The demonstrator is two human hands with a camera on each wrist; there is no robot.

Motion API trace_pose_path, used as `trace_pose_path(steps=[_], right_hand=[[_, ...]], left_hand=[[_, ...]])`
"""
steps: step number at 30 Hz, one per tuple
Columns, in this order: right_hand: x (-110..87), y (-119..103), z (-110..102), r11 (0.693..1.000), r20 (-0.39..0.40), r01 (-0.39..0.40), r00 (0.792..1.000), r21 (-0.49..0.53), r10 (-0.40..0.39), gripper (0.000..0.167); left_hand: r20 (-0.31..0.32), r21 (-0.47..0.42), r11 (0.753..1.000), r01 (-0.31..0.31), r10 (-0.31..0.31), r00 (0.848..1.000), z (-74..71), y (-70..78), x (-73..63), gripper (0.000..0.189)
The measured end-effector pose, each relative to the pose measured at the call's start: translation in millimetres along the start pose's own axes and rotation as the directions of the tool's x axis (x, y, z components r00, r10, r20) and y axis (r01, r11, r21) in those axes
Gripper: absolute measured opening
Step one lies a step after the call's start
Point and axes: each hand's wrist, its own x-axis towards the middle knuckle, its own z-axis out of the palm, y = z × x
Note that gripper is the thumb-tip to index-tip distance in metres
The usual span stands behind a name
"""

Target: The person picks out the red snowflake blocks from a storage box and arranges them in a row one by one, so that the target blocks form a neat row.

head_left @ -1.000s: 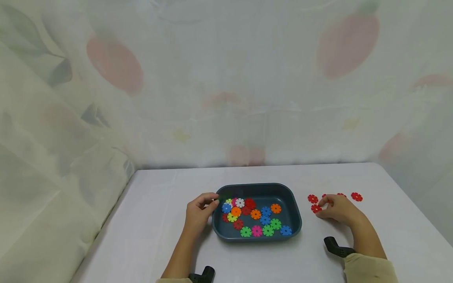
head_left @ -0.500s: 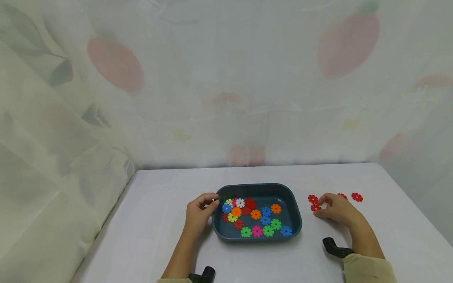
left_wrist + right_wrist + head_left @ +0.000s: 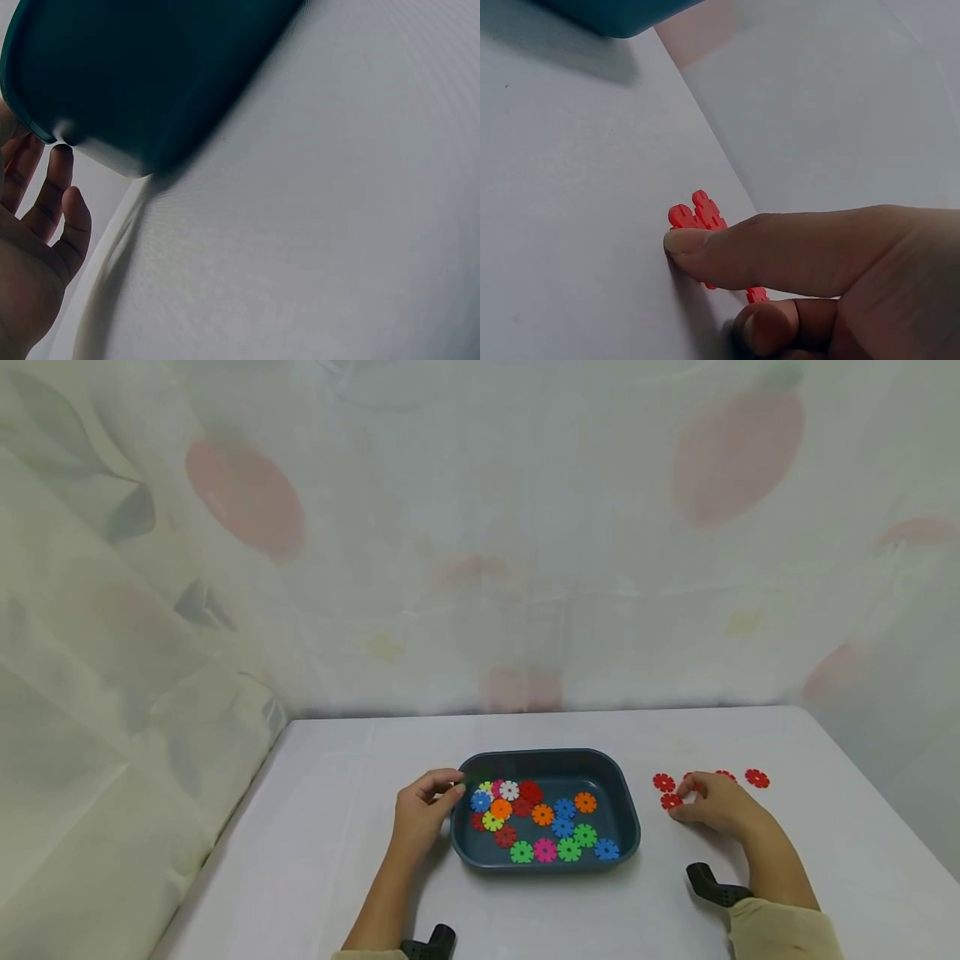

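The head view showed a white table (image 3: 337, 860) with a dark blue-green tray (image 3: 570, 767) near its middle. Flower-shaped pieces (image 3: 542, 814) in red, orange, yellow, green, blue, pink and white lay in the tray, crowded and overlapping toward its left end; a green, a pink, another green and a blue one lay along its near side.

The left hand (image 3: 423, 814) held the tray's left rim near the far left corner, thumb and forefinger closed to a narrow pinch. In the left wrist view its thumb was hidden, and one fingertip stood apart from the tray.

The right hand (image 3: 720, 810) was between the tray and the table's right edge, its thumb and forefinger curled narrowly about a red piece (image 3: 669, 801). In the right wrist view the thumb covered much of that piece. A second red piece (image 3: 663, 782) lay just beyond it, toward the table's far edge. Three other red ones (image 3: 757, 778) lay toward the far right corner, two partly hidden by the hand.
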Motion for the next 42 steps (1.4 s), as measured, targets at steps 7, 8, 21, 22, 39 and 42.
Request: trace_pose_path(steps=[7,8,21,22,39,42], right_hand=[[1.7,2.3,-2.8,1.000,0.002,-0.003,1.000,-0.008,0.003,0.034],[1.4,2.4,-2.9,1.000,0.004,-0.004,1.000,-0.007,0.004,0.034],[-9.8,-22.7,-10.3,0.990,-0.023,0.138,0.990,0.029,-0.137,0.035],[-11.3,-28.2,-10.6,0.985,-0.037,0.168,0.985,0.039,-0.167,0.033],[-34.4,-140.7,82.1,0.792,0.007,0.594,0.799,0.141,-0.601,0.015],[-30.0,-146.8,93.7,0.805,0.086,0.577,0.803,0.136,-0.590,0.018]], left_hand=[[-0.004,-0.004,1.000,-0.008,0.008,1.000,0.0,-0.6,0.1,0.020],[-0.005,-0.004,1.000,-0.006,0.006,1.000,0.2,-0.7,0.0,0.020],[-0.015,0.001,1.000,0.000,0.000,1.000,1.4,-0.5,-0.4,0.019],[-0.015,0.001,1.000,0.000,0.000,1.000,1.6,-0.7,-0.2,0.019],[0.006,-0.010,1.000,-0.019,0.019,1.000,1.3,-1.5,3.0,0.018],[0.003,-0.011,1.000,-0.020,0.020,1.000,1.4,-0.8,2.9,0.018]])
